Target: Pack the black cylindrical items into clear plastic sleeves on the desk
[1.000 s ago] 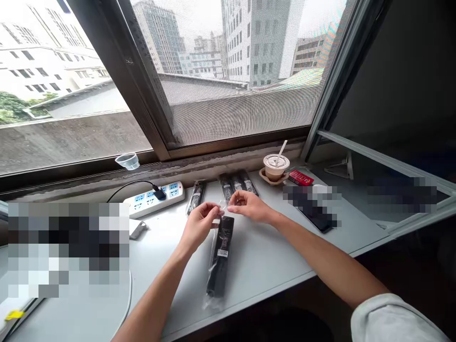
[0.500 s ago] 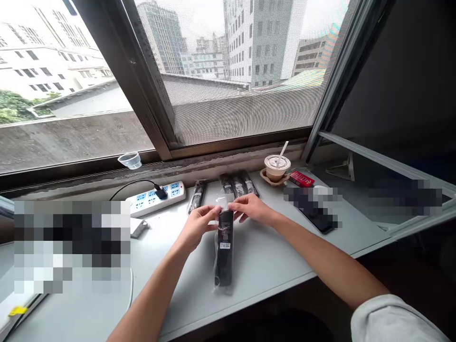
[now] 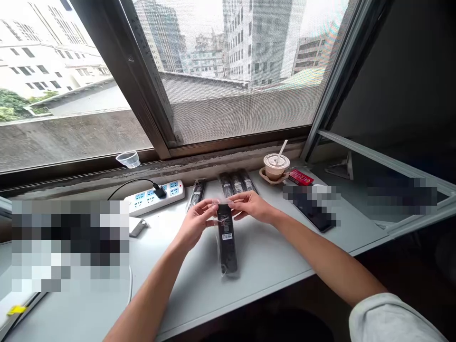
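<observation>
Over the desk (image 3: 285, 259), both hands (image 3: 197, 221) (image 3: 253, 207) pinch a plastic-wrapped black item (image 3: 228, 251)

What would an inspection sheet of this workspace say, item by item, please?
Surface: light grey table, below a window.
Job's things: wrapped black packet with a white label, in clear plastic; whether its lower end touches the table is unclear. Behind: three similar packets together, one separate packet.
Clutter: lidded cup with straw, in a cardboard holder; red box; dark flat device, partly pixelated.
Grips: left grip and right grip, bare hands, pinch the wrapped black packet's upper end.
Cables: black cable plugged into a power strip; white cable at left.
Surroundings: buildings outside; pixelated patches cannot be inspected.
</observation>
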{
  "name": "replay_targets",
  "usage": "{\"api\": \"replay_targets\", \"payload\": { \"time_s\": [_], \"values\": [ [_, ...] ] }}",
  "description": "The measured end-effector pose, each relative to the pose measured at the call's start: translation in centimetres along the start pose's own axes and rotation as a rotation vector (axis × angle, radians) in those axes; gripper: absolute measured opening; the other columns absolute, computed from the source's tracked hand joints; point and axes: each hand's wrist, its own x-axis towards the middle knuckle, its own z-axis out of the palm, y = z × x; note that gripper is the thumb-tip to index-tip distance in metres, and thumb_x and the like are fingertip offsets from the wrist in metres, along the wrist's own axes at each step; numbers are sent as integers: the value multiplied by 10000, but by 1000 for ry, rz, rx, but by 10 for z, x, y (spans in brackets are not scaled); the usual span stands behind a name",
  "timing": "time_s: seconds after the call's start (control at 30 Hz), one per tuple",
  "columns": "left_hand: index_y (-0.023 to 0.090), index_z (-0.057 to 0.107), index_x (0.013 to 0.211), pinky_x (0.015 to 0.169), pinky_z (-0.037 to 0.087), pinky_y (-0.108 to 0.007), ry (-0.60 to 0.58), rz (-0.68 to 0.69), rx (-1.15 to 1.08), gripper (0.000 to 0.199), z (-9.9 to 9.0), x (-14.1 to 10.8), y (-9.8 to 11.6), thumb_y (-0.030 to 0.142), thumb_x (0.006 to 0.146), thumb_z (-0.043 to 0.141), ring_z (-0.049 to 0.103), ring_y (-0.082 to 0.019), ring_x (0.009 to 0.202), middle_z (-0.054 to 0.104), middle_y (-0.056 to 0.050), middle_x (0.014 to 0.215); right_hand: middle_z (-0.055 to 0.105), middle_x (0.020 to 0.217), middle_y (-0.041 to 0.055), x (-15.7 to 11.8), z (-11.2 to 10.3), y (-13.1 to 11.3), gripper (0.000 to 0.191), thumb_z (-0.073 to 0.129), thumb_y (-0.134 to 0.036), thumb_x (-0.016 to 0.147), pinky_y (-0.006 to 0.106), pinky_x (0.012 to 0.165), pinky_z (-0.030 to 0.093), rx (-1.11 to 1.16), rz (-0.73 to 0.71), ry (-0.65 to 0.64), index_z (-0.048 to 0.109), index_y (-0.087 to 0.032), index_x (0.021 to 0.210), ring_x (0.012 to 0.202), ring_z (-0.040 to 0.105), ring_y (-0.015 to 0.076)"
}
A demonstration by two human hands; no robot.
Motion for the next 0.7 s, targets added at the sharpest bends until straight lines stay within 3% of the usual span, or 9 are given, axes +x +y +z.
{"api": "replay_targets", "payload": {
  "time_s": [0.1,0.23,0.47,0.6,0.7],
  "values": [
    [169,759,990,759,593,-342,-12,40,-22,244,1,1,1,360,839,741,620,-194,857,682,-71,942,799,939,69,1,2,1,374,844,-401,774,358,788,645,27,-22,10,818,-186,1079,875,768,213],
    [169,718,943,757,587,-358,-74,31,6,317,4,-3,5,474,914,634,623,-208,887,659,-73,974,781,873,55,0,4,0,264,808,-320,760,359,796,641,34,-45,23,828,-163,972,850,741,194],
    [246,643,1112,689,506,-246,-99,-17,253,404,6,-7,6,440,810,828,635,-140,815,642,-16,1024,769,923,71,0,1,0,276,737,-313,801,408,893,624,35,-28,5,819,-154,1012,912,736,208],
    [210,662,1175,724,522,-278,83,11,352,513,-4,5,1,506,784,812,658,-169,799,667,-16,868,744,1142,97,2,0,0,337,783,-340,808,416,931,613,-2,-41,59,780,-171,1099,1020,732,232],
    [162,667,1227,680,511,-286,262,0,484,569,-14,22,-3,508,787,766,641,-173,709,664,-13,764,729,1167,112,4,-2,0,343,784,-364,826,396,879,619,-106,-90,120,757,-170,1108,1061,726,256]
  ]
}}
